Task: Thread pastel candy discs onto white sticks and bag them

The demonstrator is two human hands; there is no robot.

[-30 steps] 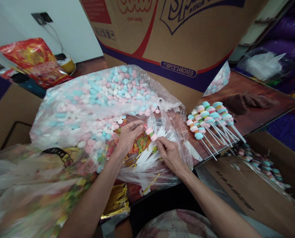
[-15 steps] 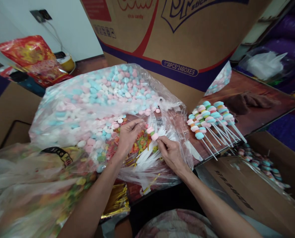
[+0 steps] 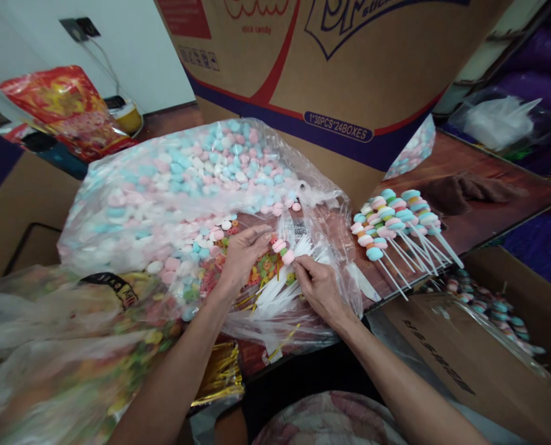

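Observation:
Between my hands is a short candy skewer [image 3: 282, 250], with pink marshmallow pieces and a green ring threaded on it. Its lower end is pinched by my right hand [image 3: 320, 281], thumb against fingers; the stick itself is mostly hidden. My left hand [image 3: 245, 250] is closed at the skewer's upper end, fingertips pressed on a small reddish candy piece [image 3: 274, 239]. Under the hands lie loose white sticks [image 3: 275, 300] and colourful gummy rings [image 3: 266, 264]. Behind them spreads a large clear bag of pink, blue and white marshmallows [image 3: 201, 161].
Finished candy skewers [image 3: 396, 219] lie piled at the right. A big cardboard box [image 3: 331, 80] stands behind. An open carton [image 3: 442, 340] sits low right. Left are a plastic bag of gummies [image 3: 131, 358] and a red packet [image 3: 66, 111]. Gold ties [image 3: 219, 374] lie at the front edge.
My left fingers have shifted slightly along the upper end of the skewer, and the skewer has tilted a little. My right hand keeps its pinch. The view has moved slightly.

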